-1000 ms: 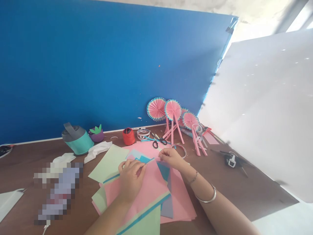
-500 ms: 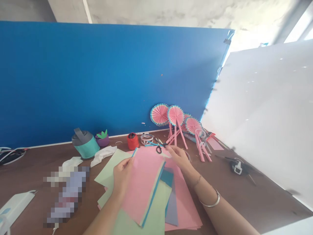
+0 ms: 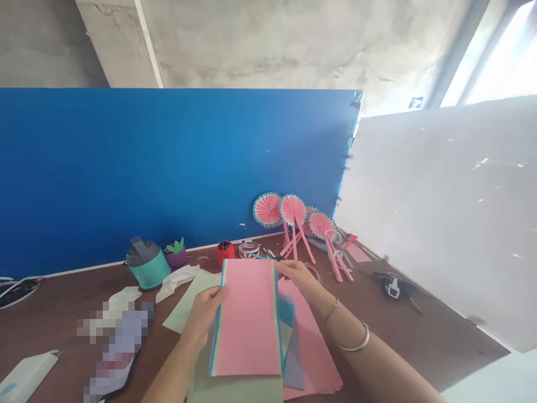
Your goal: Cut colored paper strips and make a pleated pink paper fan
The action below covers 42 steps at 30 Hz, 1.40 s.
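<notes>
My left hand (image 3: pixel 204 310) grips the left edge of a stack of coloured paper sheets (image 3: pixel 248 319), pink on top with teal and pale green edges, lifted off the brown table. My right hand (image 3: pixel 297 275) pinches the stack's top right corner. More pink, blue and green sheets (image 3: pixel 310 347) lie flat beneath it. A silver bangle and a thin bracelet ring my right wrist.
Pink pleated paper fans (image 3: pixel 293 215) on sticks lean against the blue backboard (image 3: pixel 168 168). A teal and grey container (image 3: pixel 146 264), a purple pot (image 3: pixel 176 254), a red spool (image 3: pixel 225 252), tape rolls (image 3: pixel 248 248), scissors and a black clip (image 3: pixel 392 286) stand around. A white board (image 3: pixel 453 212) closes the right.
The stack has been lifted from the table and squared up between both hands, now facing me. The camera has tilted upward, showing the ceiling.
</notes>
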Motion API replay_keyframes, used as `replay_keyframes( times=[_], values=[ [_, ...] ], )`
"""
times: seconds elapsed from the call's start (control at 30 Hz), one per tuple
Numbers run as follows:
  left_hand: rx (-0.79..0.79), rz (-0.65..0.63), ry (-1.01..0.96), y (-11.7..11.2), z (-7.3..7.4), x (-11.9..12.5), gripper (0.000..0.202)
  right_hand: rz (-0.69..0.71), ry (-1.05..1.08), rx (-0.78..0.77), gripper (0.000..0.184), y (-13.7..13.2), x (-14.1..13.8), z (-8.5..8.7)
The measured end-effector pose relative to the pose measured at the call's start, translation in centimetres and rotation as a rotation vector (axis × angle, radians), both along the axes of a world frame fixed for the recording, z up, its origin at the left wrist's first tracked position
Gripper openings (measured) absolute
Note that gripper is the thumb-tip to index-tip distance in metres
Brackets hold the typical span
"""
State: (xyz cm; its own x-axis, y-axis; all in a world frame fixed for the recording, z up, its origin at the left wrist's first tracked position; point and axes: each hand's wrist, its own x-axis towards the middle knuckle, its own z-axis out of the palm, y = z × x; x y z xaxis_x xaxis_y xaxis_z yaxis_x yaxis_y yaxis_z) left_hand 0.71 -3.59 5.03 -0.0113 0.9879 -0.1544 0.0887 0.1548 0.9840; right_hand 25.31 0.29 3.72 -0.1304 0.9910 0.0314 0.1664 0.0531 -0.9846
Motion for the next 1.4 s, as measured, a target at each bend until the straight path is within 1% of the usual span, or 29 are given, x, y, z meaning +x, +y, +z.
replay_keyframes(
  times=[0.1,0.17,0.23,0.33,0.47,0.53,0.63,0.73,0.83,0.9,1.03,1.13,1.2,1.27,1.4],
  values=[
    [-0.004,0.001,-0.108,-0.1,-1.2,-0.3,0.04,0.05,-0.039,-0.072,0.03,-0.6,-1.0,-1.1],
    [-0.047,-0.005,-0.205,-0.2,-2.0,-0.5,0.041,0.029,-0.049,-0.089,0.032,-0.7,-1.8,-2.0],
    [-0.103,-0.045,-0.29,-0.2,-2.6,-0.8,0.041,-0.005,-0.033,-0.081,0.034,-0.5,-2.3,-2.5],
    [-0.116,-0.076,-0.323,-0.2,-3.1,-1.3,0.038,-0.028,-0.001,-0.067,0.033,-0.2,-2.8,-2.4],
    [-0.096,0.002,-0.359,0.2,-3.4,-1.6,0.032,0.047,-0.031,-0.084,0.028,-0.5,-3.2,-2.5],
    [-0.092,0.002,-0.383,0.4,-3.5,-1.7,0.033,0.066,-0.072,-0.077,0.028,-0.9,-3.5,-2.8],
    [-0.077,-0.024,-0.381,0.5,-3.6,-1.7,0.037,0.041,-0.119,-0.032,0.033,-1.5,-3.6,-3.2],
    [-0.059,-0.023,-0.346,0.5,-3.7,-1.6,0.04,0.009,-0.096,-0.014,0.038,-1.7,-3.6,-3.4],
    [-0.044,-0.006,-0.313,0.6,-4.0,-1.6,0.044,0.05,-0.073,-0.017,0.039,-1.7,-3.5,-3.6],
    [-0.033,-0.007,-0.32,0.7,-4.3,-1.7,0.045,0.075,-0.089,0.008,0.038,-1.7,-3.5,-3.6],
    [-0.02,-0.022,-0.343,1.0,-5.0,-1.8,0.045,0.047,-0.142,0.063,0.041,-1.7,-3.4,-3.8],
    [0.018,-0.039,-0.354,1.2,-5.3,-1.8,0.045,0.069,-0.097,0.06,0.04,-1.6,-3.4,-4.0],
    [0.029,-0.075,-0.345,1.1,-5.3,-1.8,0.046,0.07,-0.042,0.065,0.039,-1.5,-3.4,-4.2],
    [0.017,-0.111,-0.308,1.0,-5.1,-1.6,0.047,0.041,-0.003,0.077,0.041,-1.5,-3.5,-4.3],
    [0.015,-0.118,-0.253,0.7,-4.7,-1.4,0.049,-0.007,0.012,0.098,0.048,-1.5,-3.6,-4.1]
  ],
)
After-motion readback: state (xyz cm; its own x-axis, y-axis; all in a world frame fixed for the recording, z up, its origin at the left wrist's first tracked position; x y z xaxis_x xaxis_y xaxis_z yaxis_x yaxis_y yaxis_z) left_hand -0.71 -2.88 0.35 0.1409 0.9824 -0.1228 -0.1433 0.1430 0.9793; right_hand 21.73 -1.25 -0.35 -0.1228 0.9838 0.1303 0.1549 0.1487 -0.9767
